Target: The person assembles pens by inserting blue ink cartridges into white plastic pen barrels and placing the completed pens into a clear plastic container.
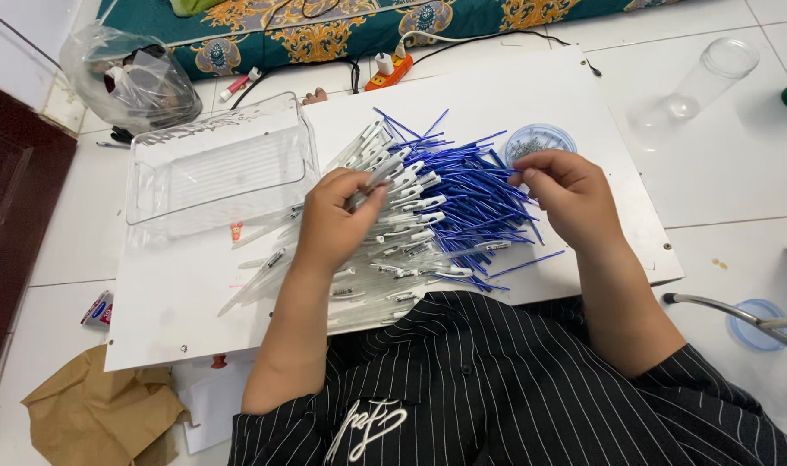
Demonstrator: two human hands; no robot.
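left hand (337, 220), grip clenched on 1 clear pen barrel (378, 177), above a heap of clear barrels (393, 250) beside blue ink refills (475, 185). right hand (566, 194), fingers pinched at the refills; what they pinch cannot be told. all lie on a white board (178, 298) on the tiled floor (739, 173), next to a clear plastic bin (217, 168).

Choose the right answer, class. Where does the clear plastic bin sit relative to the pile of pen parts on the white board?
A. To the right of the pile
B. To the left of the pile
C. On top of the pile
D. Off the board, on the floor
B: the bin rests on the board, left of the pile, beyond the left hand.
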